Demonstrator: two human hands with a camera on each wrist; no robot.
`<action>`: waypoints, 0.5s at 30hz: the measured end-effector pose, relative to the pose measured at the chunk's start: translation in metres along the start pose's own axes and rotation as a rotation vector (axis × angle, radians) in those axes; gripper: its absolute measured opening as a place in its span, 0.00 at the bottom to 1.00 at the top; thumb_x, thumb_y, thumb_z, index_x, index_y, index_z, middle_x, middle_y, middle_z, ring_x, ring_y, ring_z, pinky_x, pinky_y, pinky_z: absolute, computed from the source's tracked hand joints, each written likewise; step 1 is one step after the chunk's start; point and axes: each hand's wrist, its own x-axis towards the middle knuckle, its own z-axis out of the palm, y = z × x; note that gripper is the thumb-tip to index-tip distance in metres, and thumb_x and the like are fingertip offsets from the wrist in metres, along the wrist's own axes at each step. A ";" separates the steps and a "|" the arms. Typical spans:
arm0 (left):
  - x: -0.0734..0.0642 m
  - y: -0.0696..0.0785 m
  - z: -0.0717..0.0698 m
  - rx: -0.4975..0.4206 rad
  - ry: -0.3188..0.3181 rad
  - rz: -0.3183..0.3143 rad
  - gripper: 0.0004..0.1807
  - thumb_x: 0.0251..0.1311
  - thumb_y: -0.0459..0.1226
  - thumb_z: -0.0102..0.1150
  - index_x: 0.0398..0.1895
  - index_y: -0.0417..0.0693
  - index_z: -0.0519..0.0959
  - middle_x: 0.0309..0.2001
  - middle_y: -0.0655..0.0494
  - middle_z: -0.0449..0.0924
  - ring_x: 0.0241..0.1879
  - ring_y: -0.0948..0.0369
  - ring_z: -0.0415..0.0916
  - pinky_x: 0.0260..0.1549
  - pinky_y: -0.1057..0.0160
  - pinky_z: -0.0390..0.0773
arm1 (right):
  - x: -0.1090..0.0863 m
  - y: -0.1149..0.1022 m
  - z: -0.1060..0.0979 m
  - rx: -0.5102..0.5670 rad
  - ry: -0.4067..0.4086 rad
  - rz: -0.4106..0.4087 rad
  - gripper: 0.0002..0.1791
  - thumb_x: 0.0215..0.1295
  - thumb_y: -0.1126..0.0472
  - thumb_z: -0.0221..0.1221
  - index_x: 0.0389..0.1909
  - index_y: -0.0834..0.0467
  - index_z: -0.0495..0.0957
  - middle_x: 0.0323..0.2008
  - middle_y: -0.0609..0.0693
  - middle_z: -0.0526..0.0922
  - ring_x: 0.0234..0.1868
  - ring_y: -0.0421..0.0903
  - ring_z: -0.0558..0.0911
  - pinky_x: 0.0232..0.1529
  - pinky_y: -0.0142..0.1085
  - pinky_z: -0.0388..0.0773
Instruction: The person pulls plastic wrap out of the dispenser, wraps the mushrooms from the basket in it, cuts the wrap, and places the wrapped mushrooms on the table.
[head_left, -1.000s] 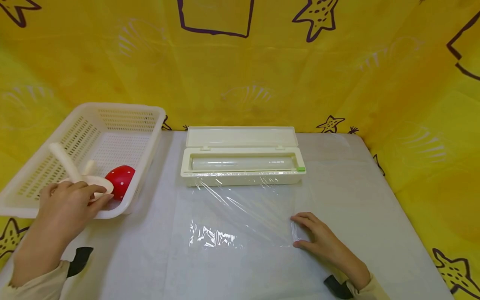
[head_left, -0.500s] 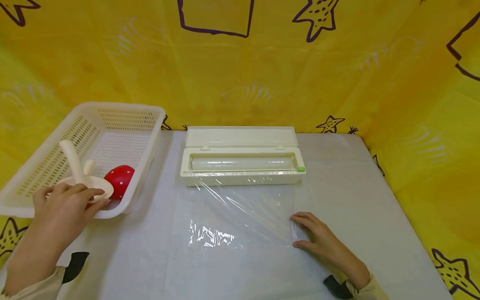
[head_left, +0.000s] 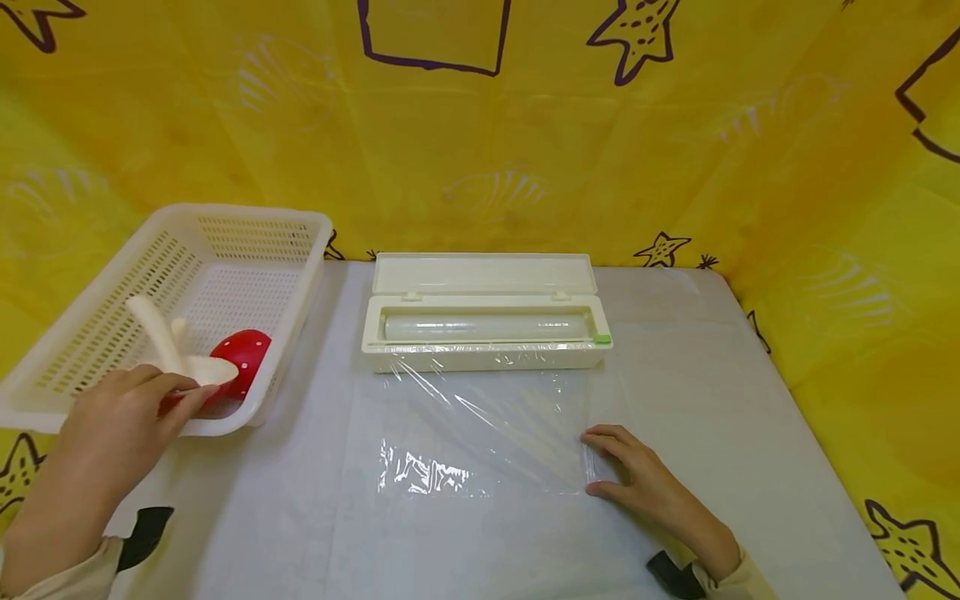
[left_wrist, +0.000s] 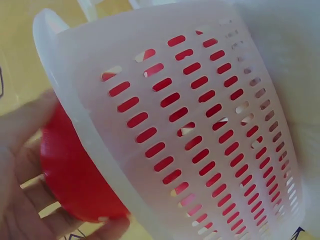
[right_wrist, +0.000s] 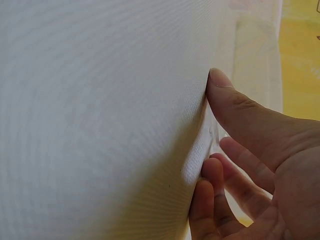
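In the head view, my left hand (head_left: 123, 425) reaches over the near side of the white plastic basket (head_left: 315, 250). It grips the rim of an upside-down toy mushroom (head_left: 161, 333) with a white underside and a white stem pointing up. The left wrist view shows fingers round its red cap (left_wrist: 75, 170). A second toy mushroom (head_left: 243, 358), red with white dots, lies beside it. My right hand (head_left: 645, 475) rests on the table at the right edge of the clear cling film (head_left: 480, 442), thumb and fingertips spread apart. The right wrist view shows those fingertips (right_wrist: 202, 195) pressing the surface.
A cream cling film box (head_left: 487, 358) stands at the back middle with its lid (head_left: 483, 273) raised and a roll (head_left: 483, 326) inside. Film runs from it towards the front. A green slider (head_left: 602, 338) sits at its right end. Yellow patterned cloth (head_left: 480, 133) hangs behind the white-covered table (head_left: 712, 375).
The mushroom in my left hand has tilted and shifted slightly right, and its stem now leans differently. My left wrist has moved a little left. The right hand and film stay still.
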 end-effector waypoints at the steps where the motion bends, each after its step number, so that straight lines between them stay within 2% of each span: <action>1: 0.000 0.000 0.000 -0.016 0.009 0.002 0.09 0.50 0.33 0.71 0.29 0.34 0.83 0.30 0.34 0.81 0.31 0.38 0.72 0.34 0.40 0.71 | 0.000 0.000 0.000 0.001 0.001 -0.001 0.34 0.45 0.59 0.76 0.57 0.62 0.78 0.55 0.55 0.78 0.49 0.45 0.78 0.55 0.18 0.69; 4: -0.001 0.001 0.003 -0.075 0.059 0.033 0.15 0.51 0.42 0.72 0.24 0.38 0.81 0.25 0.42 0.79 0.28 0.44 0.70 0.33 0.52 0.68 | 0.000 0.000 0.000 0.001 0.007 -0.009 0.34 0.46 0.59 0.76 0.57 0.61 0.78 0.55 0.54 0.78 0.51 0.46 0.78 0.57 0.16 0.67; 7: -0.002 0.000 0.006 -0.125 0.117 0.094 0.27 0.54 0.59 0.68 0.21 0.43 0.80 0.22 0.50 0.76 0.26 0.51 0.66 0.31 0.61 0.61 | -0.001 0.001 0.001 0.003 0.016 -0.023 0.34 0.45 0.60 0.76 0.57 0.61 0.78 0.55 0.55 0.78 0.52 0.47 0.78 0.58 0.15 0.65; 11: -0.003 0.000 0.004 -0.161 0.127 0.110 0.25 0.54 0.57 0.69 0.22 0.44 0.81 0.25 0.51 0.75 0.29 0.55 0.65 0.32 0.64 0.61 | 0.000 0.001 0.001 0.009 0.020 -0.036 0.34 0.45 0.61 0.76 0.57 0.62 0.78 0.55 0.55 0.78 0.52 0.47 0.78 0.58 0.14 0.64; 13: -0.003 0.003 0.002 -0.177 0.131 0.093 0.20 0.53 0.51 0.72 0.23 0.43 0.81 0.28 0.49 0.76 0.34 0.62 0.64 0.33 0.67 0.63 | 0.000 0.000 0.001 0.008 0.018 -0.034 0.34 0.45 0.61 0.76 0.57 0.62 0.78 0.55 0.56 0.78 0.52 0.47 0.78 0.58 0.14 0.64; 15: -0.003 0.006 -0.001 -0.203 0.155 0.079 0.24 0.56 0.54 0.69 0.24 0.41 0.81 0.31 0.46 0.76 0.37 0.73 0.62 0.34 0.76 0.65 | -0.001 0.000 0.001 0.008 0.013 -0.025 0.34 0.45 0.61 0.76 0.57 0.62 0.78 0.55 0.55 0.78 0.53 0.48 0.78 0.58 0.14 0.64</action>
